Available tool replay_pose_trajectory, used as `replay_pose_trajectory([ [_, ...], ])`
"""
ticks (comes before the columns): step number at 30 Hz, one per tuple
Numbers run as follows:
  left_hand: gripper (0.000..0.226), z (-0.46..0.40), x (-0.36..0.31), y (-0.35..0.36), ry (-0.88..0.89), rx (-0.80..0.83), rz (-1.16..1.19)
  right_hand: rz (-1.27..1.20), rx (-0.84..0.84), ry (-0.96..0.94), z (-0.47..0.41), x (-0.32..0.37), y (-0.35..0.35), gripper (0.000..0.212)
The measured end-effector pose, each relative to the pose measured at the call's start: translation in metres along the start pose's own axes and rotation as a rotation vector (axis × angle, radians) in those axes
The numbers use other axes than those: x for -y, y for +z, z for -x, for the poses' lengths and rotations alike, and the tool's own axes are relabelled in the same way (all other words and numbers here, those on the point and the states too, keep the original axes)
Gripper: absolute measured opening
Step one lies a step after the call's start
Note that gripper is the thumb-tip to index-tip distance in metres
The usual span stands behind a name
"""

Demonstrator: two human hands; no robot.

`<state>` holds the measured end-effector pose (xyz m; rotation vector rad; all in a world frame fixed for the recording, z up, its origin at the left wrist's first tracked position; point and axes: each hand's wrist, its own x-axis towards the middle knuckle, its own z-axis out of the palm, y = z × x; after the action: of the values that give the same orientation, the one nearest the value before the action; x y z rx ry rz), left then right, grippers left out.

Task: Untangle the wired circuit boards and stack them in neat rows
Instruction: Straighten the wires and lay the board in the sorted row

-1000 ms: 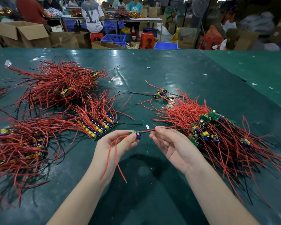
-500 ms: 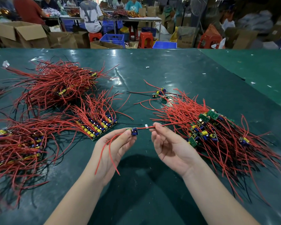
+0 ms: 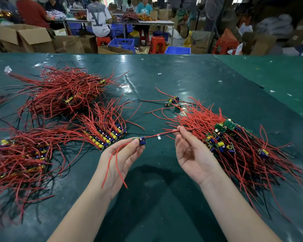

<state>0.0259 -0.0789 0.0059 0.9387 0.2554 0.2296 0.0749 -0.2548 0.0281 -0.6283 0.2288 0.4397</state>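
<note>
Left hand (image 3: 120,158) at centre, palm up, pinches one small circuit board (image 3: 141,140) between thumb and fingertips; two loose red leads (image 3: 115,165) droop from it across the palm toward 6 o'clock. Right hand (image 3: 192,151) just to 3 o'clock, fingers mostly relaxed, thumb and forefinger pinching the board's other wires (image 3: 162,135), pulled taut between the hands and carrying a small white tag. Board looks light and rigid, parts on it likely fragile: hold by the board edges, not the capacitors. Wires are thin, springy, prone to snag; draw them out along their length, no yanking at the solder joints. Tangled pile (image 3: 234,142) at 3 o'clock on the counter (image 3: 164,206), boards buried in red wire. Neat row of boards (image 3: 108,137) at 10 o'clock, near the left hand. Rougher stacks (image 3: 24,154) at 9 o'clock and (image 3: 65,91) at 11. A few stray boards (image 3: 172,101) at 1 o'clock, apart from the pile.
</note>
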Motion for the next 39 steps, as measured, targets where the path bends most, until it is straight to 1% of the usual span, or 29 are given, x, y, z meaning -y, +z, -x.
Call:
replay_pose_trajectory([
  [3, 0.014, 0.0, 0.0, 0.002, -0.031, -0.002, 0.001, -0.14, 0.14, 0.106, 0.003, -0.001, 0.0, 0.043],
  [4, 0.019, 0.0, 0.0, 0.002, -0.033, -0.003, 0.002, -0.148, 0.155, 0.115, 0.004, -0.002, 0.001, 0.048],
  [5, 0.023, 0.0, 0.0, 0.003, -0.034, -0.01, 0.008, -0.132, 0.149, 0.11, 0.003, -0.002, 0.0, 0.044],
  [6, 0.026, 0.0, 0.0, 0.002, -0.035, -0.019, 0.014, -0.091, 0.124, 0.087, 0.003, -0.002, 0.001, 0.035],
  [8, 0.026, -0.001, -0.001, 0.001, -0.035, -0.04, 0.025, 0.012, 0.055, 0.011, 0.0, 0.0, 0.0, 0.015],
  [9, 0.024, -0.002, -0.002, 0.0, -0.035, -0.049, 0.031, 0.054, 0.032, -0.022, -0.002, 0.001, -0.001, 0.012],
  [12, 0.013, -0.003, -0.003, -0.003, -0.035, -0.044, 0.029, 0.096, -0.026, -0.07, -0.004, 0.004, -0.004, 0.012],
  [15, 0.009, -0.003, -0.002, -0.002, -0.036, -0.028, 0.009, 0.029, -0.046, -0.027, -0.004, 0.008, -0.005, 0.012],
  [16, 0.009, -0.003, -0.002, -0.001, -0.039, -0.028, 0.006, -0.032, -0.018, 0.015, -0.003, 0.009, -0.005, 0.014],
  [18, 0.009, -0.002, -0.001, 0.0, -0.043, -0.025, 0.004, -0.174, 0.089, 0.115, -0.001, 0.009, -0.004, 0.026],
  [19, 0.009, -0.002, -0.001, 0.001, -0.043, -0.022, 0.001, -0.217, 0.14, 0.148, 0.0, 0.009, -0.004, 0.033],
  [20, 0.009, -0.002, -0.001, 0.001, -0.042, -0.021, -0.005, -0.224, 0.168, 0.16, 0.001, 0.009, -0.004, 0.035],
  [21, 0.009, -0.001, -0.001, 0.001, -0.043, -0.022, -0.01, -0.196, 0.163, 0.148, 0.002, 0.009, -0.003, 0.03],
  [23, 0.012, -0.002, -0.003, 0.0, -0.046, -0.042, 0.004, -0.073, 0.08, 0.071, 0.001, 0.009, -0.002, 0.014],
  [25, 0.019, -0.003, -0.005, -0.001, -0.043, -0.067, 0.031, 0.013, -0.012, -0.002, -0.001, 0.01, -0.001, 0.011],
  [26, 0.018, -0.003, -0.004, -0.001, -0.04, -0.071, 0.03, -0.001, -0.035, -0.004, -0.002, 0.011, -0.002, 0.011],
  [27, 0.014, -0.003, -0.004, 0.0, -0.036, -0.065, 0.019, -0.064, -0.02, 0.036, -0.002, 0.012, -0.003, 0.013],
  [29, 0.008, -0.001, -0.001, 0.002, -0.033, -0.046, -0.003, -0.274, 0.107, 0.174, 0.0, 0.011, -0.005, 0.024],
  [30, 0.009, -0.001, 0.0, 0.002, -0.034, -0.042, -0.007, -0.342, 0.167, 0.218, 0.002, 0.01, -0.004, 0.033],
  [31, 0.012, -0.001, 0.0, 0.001, -0.034, -0.045, -0.007, -0.357, 0.2, 0.231, 0.003, 0.009, -0.004, 0.038],
  [32, 0.016, -0.002, -0.001, 0.0, -0.03, -0.054, -0.006, -0.326, 0.201, 0.213, 0.004, 0.007, -0.002, 0.036],
  [33, 0.018, -0.002, -0.002, -0.001, -0.027, -0.062, -0.003, -0.262, 0.174, 0.17, 0.004, 0.006, -0.002, 0.028],
  [34, 0.016, -0.003, -0.003, -0.003, -0.022, -0.068, 0.003, -0.182, 0.131, 0.111, 0.003, 0.005, 0.0, 0.019],
  [35, 0.013, -0.003, -0.003, -0.003, -0.014, -0.065, 0.006, -0.103, 0.097, 0.052, 0.003, 0.004, 0.001, 0.013],
  [37, 0.01, -0.002, -0.001, -0.003, 0.009, -0.033, -0.001, 0.036, 0.083, -0.033, 0.001, 0.002, 0.001, 0.013],
  [39, 0.009, 0.0, 0.001, -0.002, 0.029, -0.007, -0.01, 0.153, 0.126, -0.068, 0.001, -0.004, 0.001, 0.017],
])
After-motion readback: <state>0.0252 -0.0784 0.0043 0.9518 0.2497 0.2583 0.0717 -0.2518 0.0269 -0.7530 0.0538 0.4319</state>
